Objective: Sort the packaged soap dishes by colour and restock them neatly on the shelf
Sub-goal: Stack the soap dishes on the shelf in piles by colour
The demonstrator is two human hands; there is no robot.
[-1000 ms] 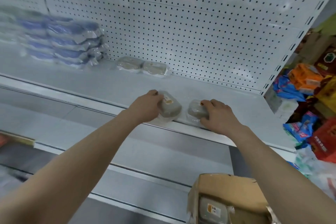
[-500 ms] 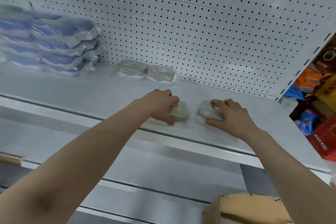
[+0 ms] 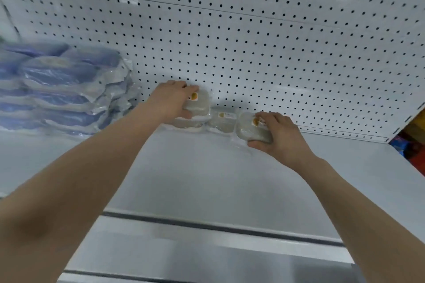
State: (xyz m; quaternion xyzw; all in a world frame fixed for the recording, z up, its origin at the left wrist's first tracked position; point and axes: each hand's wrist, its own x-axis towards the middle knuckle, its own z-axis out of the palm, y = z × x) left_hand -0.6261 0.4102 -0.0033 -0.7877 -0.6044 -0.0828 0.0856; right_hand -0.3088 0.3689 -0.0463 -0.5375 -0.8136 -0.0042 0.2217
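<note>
Soap dish (image 3: pixel 199 104) in left fingers (image 3: pixel 181 85), second dish (image 3: pixel 249 131) in right fingers (image 3: pixel 270 117)

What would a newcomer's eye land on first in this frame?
Both hands are at the back of the white metal shelf: the left hand holds a grey plastic-wrapped soap dish over another grey pack, and the right hand grips a second grey wrapped dish at the row's right end. At left, a stack of blue wrapped soap dishes stands against the white pegboard panel.
</note>
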